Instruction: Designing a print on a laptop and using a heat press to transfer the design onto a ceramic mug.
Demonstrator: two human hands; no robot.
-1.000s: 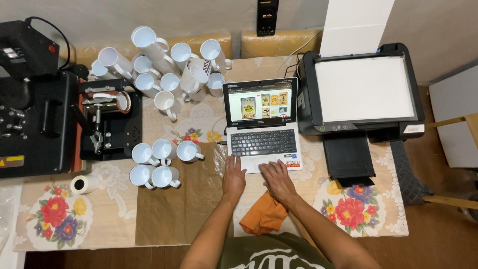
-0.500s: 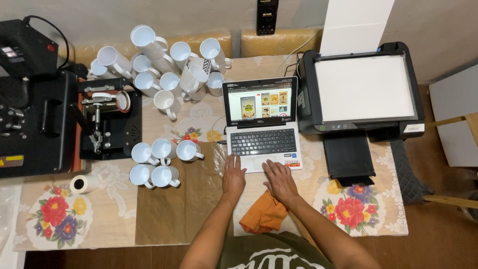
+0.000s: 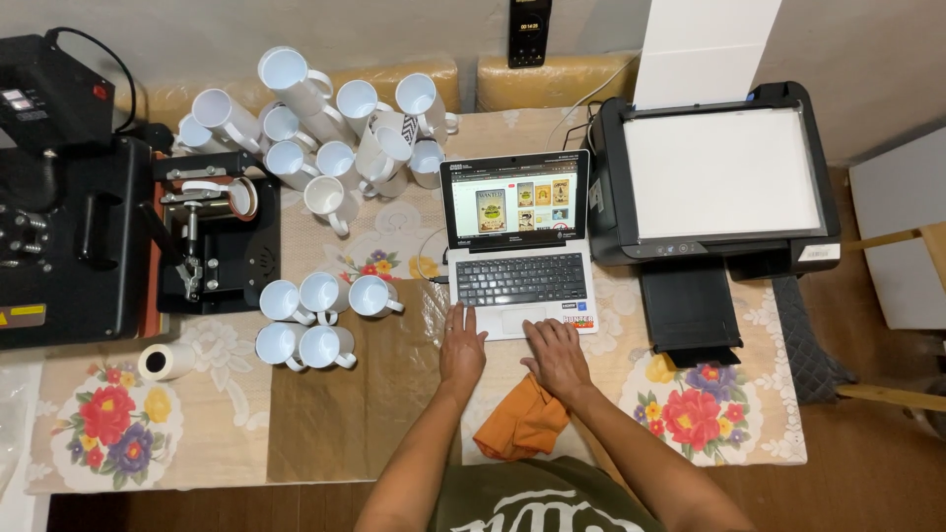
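A view from above is showing a person sitting at a table (image 3: 227, 433) covered with a lace cloth printed with flowers. A small silver laptop (image 3: 519, 258) is standing open in the middle of the table, straight ahead of the person, its screen showing a row of small poster-like pictures. The left hand (image 3: 462, 347) is lying flat, palm down, at the laptop's front left corner, with the fingers (image 3: 459, 317) held loosely together and the tips touching the palm rest. The right hand (image 3: 557, 357) is resting palm down just below the touchpad, at the laptop's front edge, its fingers slightly spread and gently curled; neither hand is gripping anything. An orange cloth (image 3: 520, 424) is lying crumpled on the table between the forearms, partly under the right wrist. Just to the right of the laptop, a black printer (image 3: 716, 187) is sitting with white paper standing upright in its rear feed. To the left, five white mugs (image 3: 317, 315) are standing in a small group near the laptop, and a larger pile of white mugs (image 3: 330, 128) is lying further back. A black mug press (image 3: 212, 232) and a larger black heat press (image 3: 64, 197) are occupying the left end of the table, with a small roll of tape (image 3: 166, 362) in front of them.
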